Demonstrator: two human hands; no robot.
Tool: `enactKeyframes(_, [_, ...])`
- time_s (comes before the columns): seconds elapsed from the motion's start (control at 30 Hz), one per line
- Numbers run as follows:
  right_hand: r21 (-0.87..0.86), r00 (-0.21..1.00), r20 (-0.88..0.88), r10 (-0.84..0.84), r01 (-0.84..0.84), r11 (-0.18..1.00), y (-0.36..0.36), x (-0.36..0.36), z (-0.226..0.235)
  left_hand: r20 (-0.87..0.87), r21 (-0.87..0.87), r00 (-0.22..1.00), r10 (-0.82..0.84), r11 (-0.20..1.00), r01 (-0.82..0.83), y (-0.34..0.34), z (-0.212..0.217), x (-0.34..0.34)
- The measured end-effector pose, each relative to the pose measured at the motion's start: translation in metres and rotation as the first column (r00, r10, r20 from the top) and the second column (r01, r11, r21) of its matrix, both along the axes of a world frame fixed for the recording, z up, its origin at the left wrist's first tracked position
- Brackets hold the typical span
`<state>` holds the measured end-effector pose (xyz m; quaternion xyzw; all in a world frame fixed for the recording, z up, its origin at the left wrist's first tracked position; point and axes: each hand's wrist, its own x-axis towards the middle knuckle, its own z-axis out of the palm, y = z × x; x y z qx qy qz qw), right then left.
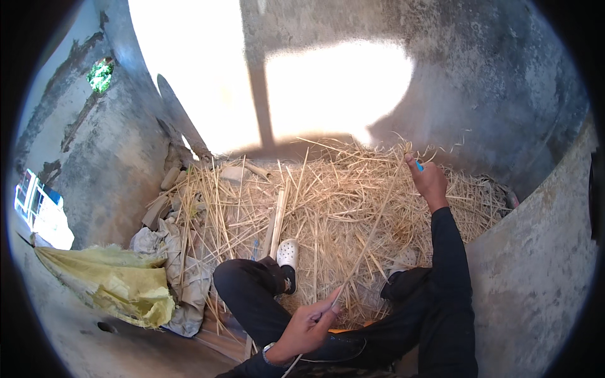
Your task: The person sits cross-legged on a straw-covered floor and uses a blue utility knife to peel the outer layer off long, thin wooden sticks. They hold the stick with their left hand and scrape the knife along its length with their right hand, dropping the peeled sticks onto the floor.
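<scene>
The left hand (309, 329), with a watch (269, 353) at its wrist, is low in front of the body near the lap, its fingers pinched around a long thin stalk (372, 241). The stalk slants up and away to the right hand (432, 183), which is stretched forward over the straw (346, 201). Those fingers are curled narrow around a small blue thing (420, 166); whether they also grip the stalk's far end I cannot tell. Straw covers much of the floor between the walls. A pale shoe (288, 253) rests on it beside a flat wooden strip (278, 217). At left, a yellow cloth (113, 280) lies next to a whitish sack (189, 277).
</scene>
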<state>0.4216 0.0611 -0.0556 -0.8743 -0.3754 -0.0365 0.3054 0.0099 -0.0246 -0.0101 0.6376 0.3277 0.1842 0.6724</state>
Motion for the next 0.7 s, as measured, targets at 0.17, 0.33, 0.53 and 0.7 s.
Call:
enactKeyframes(0.17, [-0.056,0.945,-0.109,0.307,-0.315,0.948,-0.028,-0.069,0.032,0.048,-0.245,0.993,0.112,0.965,-0.097,0.028,-0.006,-0.005])
enactKeyframes(0.33, [-0.078,0.714,0.063,0.697,-0.693,0.717,-0.061,-0.176,0.020,0.206,-0.437,0.953,0.220,0.893,-0.112,0.034,-0.001,-0.005])
enactKeyframes(0.53, [-0.003,0.779,0.001,0.627,-0.627,0.779,-0.045,-0.165,0.015,0.144,-0.349,0.973,0.179,0.930,-0.119,0.025,-0.005,-0.009])
enactKeyframes(0.7, [-0.043,0.663,0.085,0.744,-0.743,0.668,-0.063,-0.184,0.019,0.140,-0.217,0.978,0.154,0.969,-0.122,0.025,-0.013,-0.009])
